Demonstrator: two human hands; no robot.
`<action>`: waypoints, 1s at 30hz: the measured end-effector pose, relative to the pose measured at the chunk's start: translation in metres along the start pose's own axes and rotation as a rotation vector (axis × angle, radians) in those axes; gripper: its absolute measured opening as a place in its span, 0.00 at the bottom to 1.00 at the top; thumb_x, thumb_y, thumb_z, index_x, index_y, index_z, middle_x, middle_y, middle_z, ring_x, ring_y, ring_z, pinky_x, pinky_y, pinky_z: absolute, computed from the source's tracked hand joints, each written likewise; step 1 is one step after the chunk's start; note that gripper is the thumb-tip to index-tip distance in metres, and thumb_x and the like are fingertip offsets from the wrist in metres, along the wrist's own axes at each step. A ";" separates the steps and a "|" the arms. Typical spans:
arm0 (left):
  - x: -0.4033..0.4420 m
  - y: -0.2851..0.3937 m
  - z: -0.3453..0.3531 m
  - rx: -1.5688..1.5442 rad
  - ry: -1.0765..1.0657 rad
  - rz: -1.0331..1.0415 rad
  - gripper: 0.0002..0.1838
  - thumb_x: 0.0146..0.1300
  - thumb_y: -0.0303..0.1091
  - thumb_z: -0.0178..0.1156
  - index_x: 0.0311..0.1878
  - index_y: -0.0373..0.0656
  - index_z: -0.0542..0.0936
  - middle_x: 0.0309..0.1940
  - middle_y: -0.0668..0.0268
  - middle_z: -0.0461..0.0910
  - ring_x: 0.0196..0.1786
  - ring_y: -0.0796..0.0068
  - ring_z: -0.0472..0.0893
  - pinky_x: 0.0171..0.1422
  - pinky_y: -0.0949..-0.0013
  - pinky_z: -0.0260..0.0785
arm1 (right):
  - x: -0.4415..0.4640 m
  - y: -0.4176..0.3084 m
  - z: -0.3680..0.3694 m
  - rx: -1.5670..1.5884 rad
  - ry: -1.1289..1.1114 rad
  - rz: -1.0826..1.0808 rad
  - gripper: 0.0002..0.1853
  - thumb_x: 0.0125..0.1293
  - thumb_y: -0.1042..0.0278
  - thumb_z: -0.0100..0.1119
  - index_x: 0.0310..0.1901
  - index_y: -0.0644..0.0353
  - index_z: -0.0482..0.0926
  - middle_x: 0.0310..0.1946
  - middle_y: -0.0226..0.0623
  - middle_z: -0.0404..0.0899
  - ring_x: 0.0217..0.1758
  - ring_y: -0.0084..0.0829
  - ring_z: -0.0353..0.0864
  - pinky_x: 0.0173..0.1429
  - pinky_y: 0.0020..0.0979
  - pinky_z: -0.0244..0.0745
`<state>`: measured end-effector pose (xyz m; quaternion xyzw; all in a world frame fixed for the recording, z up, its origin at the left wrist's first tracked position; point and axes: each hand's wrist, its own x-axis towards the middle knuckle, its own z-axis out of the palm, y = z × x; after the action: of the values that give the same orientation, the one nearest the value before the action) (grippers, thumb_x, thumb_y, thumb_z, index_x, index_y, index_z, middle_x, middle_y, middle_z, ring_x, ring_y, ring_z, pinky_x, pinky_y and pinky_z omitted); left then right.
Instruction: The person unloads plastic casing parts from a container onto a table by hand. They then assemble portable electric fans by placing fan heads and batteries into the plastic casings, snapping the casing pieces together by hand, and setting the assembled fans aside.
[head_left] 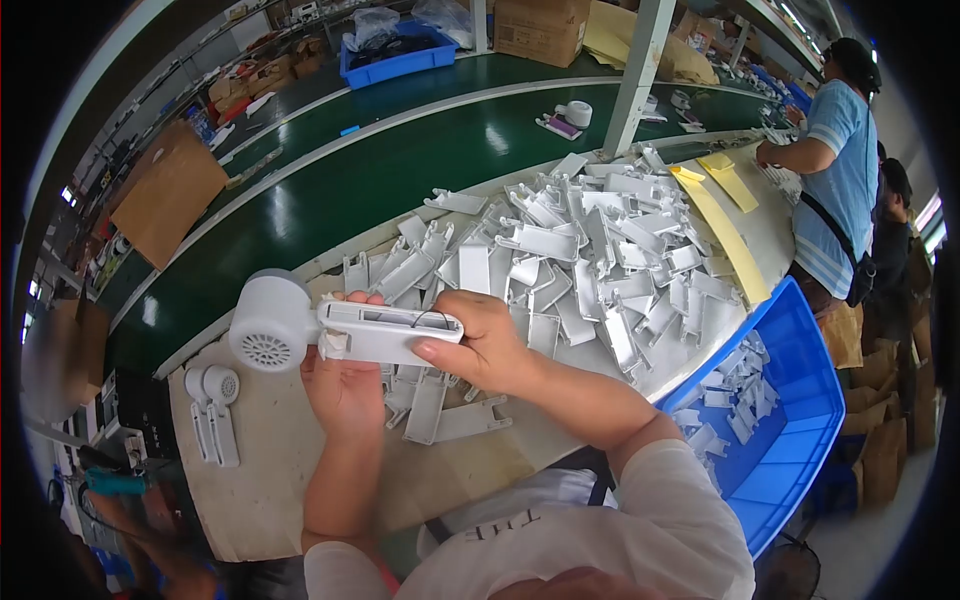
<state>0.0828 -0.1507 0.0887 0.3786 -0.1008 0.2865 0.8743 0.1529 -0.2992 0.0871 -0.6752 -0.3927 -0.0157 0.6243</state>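
A white hair dryer [272,322], with a round slotted grille on its head, is held level above the near side of the table. Its handle lies open along the top, and a thin dark wire shows inside. My left hand [345,388] supports the handle from below, close to the head, with fingers curled around its far side. At the handle's end, my right hand [482,342] grips with the thumb on the near side. Just beyond both hands spreads a large heap of white plastic handle shells [590,245].
Two assembled white units [213,415] lie at the table's left. A blue bin [800,440] with small white parts stands at right. Yellow strips [725,230] lie beside the heap. A green conveyor [390,150] runs behind, past a post [640,75]. A co-worker [835,170] stands at far right.
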 end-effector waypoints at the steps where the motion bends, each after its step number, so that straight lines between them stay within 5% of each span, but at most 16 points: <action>1: 0.000 -0.001 0.000 0.014 0.013 0.005 0.21 0.57 0.29 0.54 0.54 0.35 0.69 0.51 0.58 0.73 0.55 0.57 0.74 0.65 0.51 0.61 | -0.001 0.004 -0.002 -0.058 0.009 -0.062 0.20 0.54 0.52 0.62 0.25 0.65 0.72 0.19 0.43 0.70 0.22 0.39 0.71 0.27 0.34 0.66; 8: 0.012 -0.010 -0.013 0.044 -0.160 -0.051 0.22 0.61 0.35 0.53 0.57 0.38 0.66 0.53 0.58 0.71 0.57 0.61 0.71 0.65 0.54 0.60 | 0.002 0.027 0.002 -0.223 0.003 -0.196 0.18 0.51 0.54 0.66 0.24 0.61 0.74 0.19 0.40 0.71 0.21 0.40 0.72 0.25 0.35 0.67; 10: 0.015 -0.004 -0.009 -0.014 -0.198 -0.126 0.26 0.53 0.34 0.65 0.54 0.39 0.70 0.50 0.57 0.74 0.54 0.60 0.74 0.62 0.55 0.64 | 0.003 0.028 0.004 -0.248 -0.010 -0.247 0.18 0.50 0.53 0.67 0.26 0.61 0.74 0.21 0.39 0.72 0.23 0.39 0.74 0.26 0.35 0.67; 17: 0.013 0.001 -0.017 -0.029 -0.268 -0.178 0.26 0.50 0.36 0.68 0.52 0.42 0.71 0.47 0.61 0.74 0.54 0.62 0.73 0.63 0.53 0.63 | -0.001 0.020 0.004 -0.172 -0.065 -0.139 0.18 0.50 0.55 0.68 0.30 0.62 0.74 0.25 0.39 0.73 0.28 0.38 0.74 0.33 0.33 0.70; 23: 0.008 -0.002 -0.016 -0.032 -0.087 -0.171 0.23 0.50 0.35 0.68 0.48 0.43 0.72 0.46 0.64 0.73 0.53 0.62 0.74 0.64 0.51 0.62 | -0.007 0.005 0.016 0.149 0.024 0.176 0.16 0.52 0.58 0.66 0.30 0.62 0.73 0.25 0.40 0.71 0.31 0.36 0.73 0.34 0.32 0.68; 28: 0.005 0.002 -0.011 -0.103 -0.165 -0.263 0.21 0.53 0.32 0.65 0.49 0.39 0.71 0.46 0.62 0.76 0.54 0.63 0.74 0.65 0.52 0.63 | -0.004 0.008 0.002 -0.174 -0.011 -0.309 0.18 0.51 0.58 0.67 0.22 0.63 0.71 0.18 0.38 0.69 0.21 0.36 0.70 0.26 0.34 0.64; 30: 0.006 -0.004 -0.012 -0.017 -0.094 -0.241 0.21 0.55 0.32 0.63 0.51 0.39 0.70 0.46 0.61 0.76 0.55 0.62 0.74 0.65 0.52 0.63 | -0.003 0.021 0.005 -0.139 -0.027 -0.170 0.19 0.50 0.57 0.67 0.21 0.63 0.71 0.17 0.38 0.69 0.20 0.37 0.69 0.25 0.34 0.64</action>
<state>0.0899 -0.1414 0.0804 0.3935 -0.0978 0.1602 0.8999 0.1601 -0.2941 0.0674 -0.6810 -0.4550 -0.0868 0.5672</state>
